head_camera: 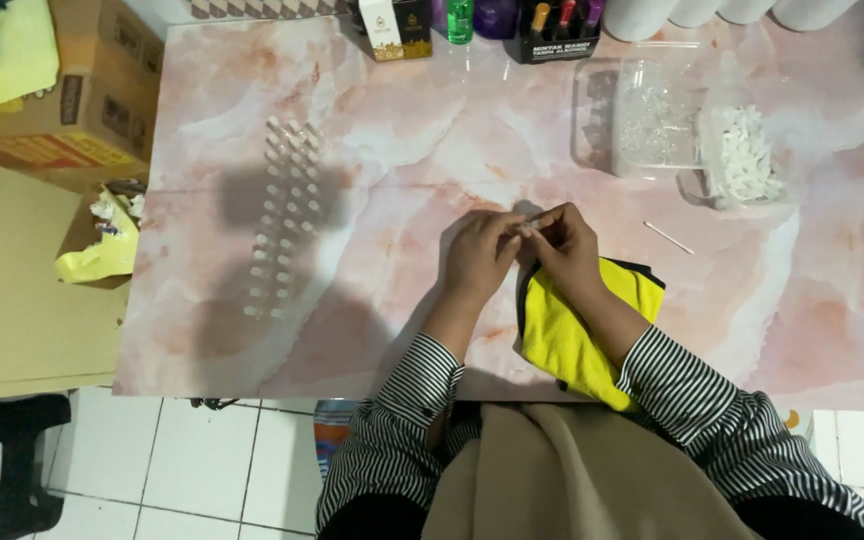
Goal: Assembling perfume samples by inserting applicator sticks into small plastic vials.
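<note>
Working at a pink marbled table (pixel 372 150), a person in a striped shirt brought both hands together over its middle, pinching a tiny pale piece (pixel 528 231) between the fingertips. The left hand (pixel 480 252) and the right hand (pixel 564 250) met tip to tip, each closed lightly on the small object (too small to say what it was), which sat directly between them, no nearer one than the other. Its long axis could not be made out.

Under the right wrist lay a yellow cloth (pixel 577 335) over a dark one, touching the forearm. Well to the left stood rows of small clear vials (pixel 284 225), their line running away from the person. To the right, a thin white stick (pixel 668 237) lay slanted on the table, near the right hand and apart from it. Beyond it sat a clear plastic box (pixel 652 125) and, just beside that, a container of white parts (pixel 744 158). Bottles and small boxes lined the far edge, and a cardboard carton (pixel 82 100) stood off the table's left side.
</note>
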